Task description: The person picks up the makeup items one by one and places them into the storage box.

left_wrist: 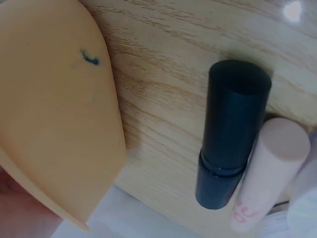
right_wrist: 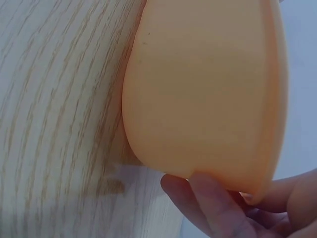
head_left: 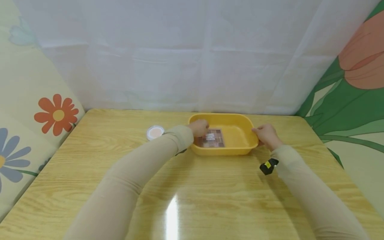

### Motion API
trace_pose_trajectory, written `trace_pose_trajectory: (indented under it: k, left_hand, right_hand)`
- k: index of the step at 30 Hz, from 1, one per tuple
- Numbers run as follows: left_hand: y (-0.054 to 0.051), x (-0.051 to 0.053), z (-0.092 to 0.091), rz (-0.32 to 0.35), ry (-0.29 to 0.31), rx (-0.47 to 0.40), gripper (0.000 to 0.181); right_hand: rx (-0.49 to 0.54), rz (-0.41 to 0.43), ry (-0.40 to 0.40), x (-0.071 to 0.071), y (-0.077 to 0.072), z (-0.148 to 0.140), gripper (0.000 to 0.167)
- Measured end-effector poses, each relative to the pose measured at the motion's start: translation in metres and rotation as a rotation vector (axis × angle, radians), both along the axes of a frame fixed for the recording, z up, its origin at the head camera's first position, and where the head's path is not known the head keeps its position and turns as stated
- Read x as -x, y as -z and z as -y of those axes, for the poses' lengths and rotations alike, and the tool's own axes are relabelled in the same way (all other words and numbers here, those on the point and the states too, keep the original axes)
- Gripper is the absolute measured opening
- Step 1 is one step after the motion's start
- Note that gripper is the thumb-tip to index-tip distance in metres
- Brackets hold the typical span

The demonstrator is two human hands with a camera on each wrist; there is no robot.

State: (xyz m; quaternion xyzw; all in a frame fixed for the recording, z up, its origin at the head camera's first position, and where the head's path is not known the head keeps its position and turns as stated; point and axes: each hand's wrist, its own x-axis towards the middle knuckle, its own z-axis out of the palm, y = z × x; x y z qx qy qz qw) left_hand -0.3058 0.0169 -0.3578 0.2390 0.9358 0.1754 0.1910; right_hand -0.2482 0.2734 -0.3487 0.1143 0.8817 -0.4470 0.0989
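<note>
A round, pale compact with a whitish rim [head_left: 155,132] lies on the wood-grained desk [head_left: 210,180], at nine o'clock from an oblong yellow plastic basin [head_left: 222,151]. Near the left wrist, outside the basin, I see a black cylindrical stick [left_wrist: 233,129] just beside a pale pink cylindrical tube [left_wrist: 270,171]. The left hand [head_left: 199,127] is at the basin's nine o'clock end, fingers bent; I can't tell what its grip holds. A flat brown-checked palette with white lettering [head_left: 216,139] rests inside, towards eight o'clock. At three o'clock, the right hand [head_left: 268,135] pinches the basin's rim.
</note>
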Motion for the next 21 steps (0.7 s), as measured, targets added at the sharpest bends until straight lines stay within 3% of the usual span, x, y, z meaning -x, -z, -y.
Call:
trace_pose_trajectory:
  k: [1, 2, 5, 8, 9, 12, 21]
  left_hand:
    - [0.001, 0.002, 0.0, -0.004, 0.009, 0.006, 0.031]
    - [0.009, 0.009, 0.002, -0.036, 0.027, -0.022, 0.029]
    - [0.008, 0.013, 0.002, -0.035, 0.03, -0.032, 0.031]
    - [0.0, 0.01, 0.004, -0.036, 0.017, -0.069, 0.035]
    - [-0.011, 0.003, 0.004, -0.008, -0.003, -0.055, 0.037]
    - [-0.018, -0.002, 0.01, -0.026, -0.001, -0.091, 0.038]
    - [-0.03, -0.003, 0.035, 0.001, -0.075, -0.35, 0.04]
  right_hand:
    - [-0.002, 0.003, -0.003, 0.0, 0.0, 0.0, 0.044]
    - [-0.004, 0.005, -0.006, 0.0, 0.0, 0.0, 0.044]
    - [-0.008, 0.01, -0.007, 0.0, -0.001, 0.001, 0.044]
    - [-0.008, 0.012, -0.001, 0.001, -0.001, 0.0, 0.044]
    - [-0.007, 0.012, 0.001, 0.001, -0.001, 0.0, 0.044]
    - [-0.01, 0.011, 0.006, 0.0, -0.001, 0.0, 0.043]
    - [0.031, 0.002, 0.013, -0.002, -0.003, 0.003, 0.042]
